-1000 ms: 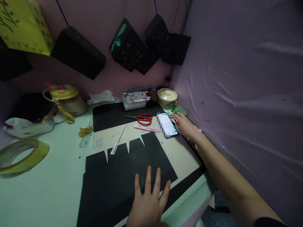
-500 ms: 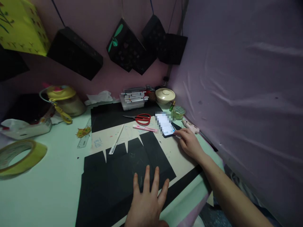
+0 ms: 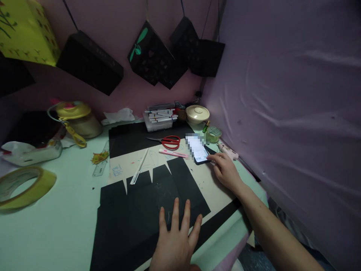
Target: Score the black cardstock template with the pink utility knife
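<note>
My left hand [image 3: 175, 239] lies flat with its fingers spread on a sheet of black card [image 3: 126, 222] that has pointed notches along its far edge. At the right, my right hand [image 3: 227, 171] reaches a phone [image 3: 200, 152] with a lit, partly blurred screen. The index fingertip touches the phone's near right corner, and the other fingers are bent and partly hidden. Beyond the card lie a white pen [image 3: 139, 167], a pink pen-like tool [image 3: 172, 153] and red-handled scissors [image 3: 170, 142].
A tape roll [image 3: 31, 188] and a clear ruler [image 3: 99, 168] are on the left. Along the back stand a yellow-lidded jar [image 3: 80, 120], a marker box [image 3: 160, 120] and a lidded bowl [image 3: 197, 114]. Black paper boxes [image 3: 90, 62] hang above. A purple sheet [image 3: 296, 94] covers the right wall.
Both hands keep nearly the same places. The view has shifted very slightly; the index finger stays at the phone's corner.
</note>
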Motion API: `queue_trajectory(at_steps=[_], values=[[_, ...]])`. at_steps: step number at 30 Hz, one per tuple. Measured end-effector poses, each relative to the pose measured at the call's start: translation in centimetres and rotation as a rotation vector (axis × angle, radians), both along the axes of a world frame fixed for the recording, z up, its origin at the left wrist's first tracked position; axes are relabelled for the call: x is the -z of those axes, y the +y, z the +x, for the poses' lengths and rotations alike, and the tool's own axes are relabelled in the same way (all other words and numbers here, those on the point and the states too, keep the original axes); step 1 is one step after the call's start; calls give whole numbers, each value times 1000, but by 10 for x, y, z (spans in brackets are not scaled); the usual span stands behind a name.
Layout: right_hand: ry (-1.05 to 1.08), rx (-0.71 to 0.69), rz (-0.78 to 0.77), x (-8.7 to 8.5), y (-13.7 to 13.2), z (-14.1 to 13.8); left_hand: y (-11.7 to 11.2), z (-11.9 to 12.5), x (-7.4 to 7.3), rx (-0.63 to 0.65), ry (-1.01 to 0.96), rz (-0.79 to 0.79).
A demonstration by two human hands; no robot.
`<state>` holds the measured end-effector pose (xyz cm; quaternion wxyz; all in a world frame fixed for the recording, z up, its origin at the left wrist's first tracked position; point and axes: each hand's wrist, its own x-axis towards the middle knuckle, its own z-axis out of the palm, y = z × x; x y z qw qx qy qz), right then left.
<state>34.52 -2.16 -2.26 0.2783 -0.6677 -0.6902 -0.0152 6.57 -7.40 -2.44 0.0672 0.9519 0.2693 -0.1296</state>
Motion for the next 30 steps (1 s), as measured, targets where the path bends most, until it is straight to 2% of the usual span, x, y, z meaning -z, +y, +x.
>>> queue_trajectory(at_steps=[6,9,11,16,19,21,26,30], values=[[-11,13,-12,0,0,0,4,-2,-6,40,-66,-87],[-3,15,38,-3,-1,0,6,-3,-8,-9,-15,-56],[-2,12,74,-6,0,1,7,-3,-9,37,-56,-115],[8,41,104,-16,9,5,6,-5,-8,-5,-88,-80],[28,66,90,-19,18,6,6,-5,-7,34,-99,-108],[28,59,64,-18,24,5,7,-5,-7,5,-84,-99],[-21,39,-51,-9,34,-3,9,-6,-6,25,-112,-98],[-47,60,-84,-4,37,-6,9,-8,-3,59,-136,-87]])
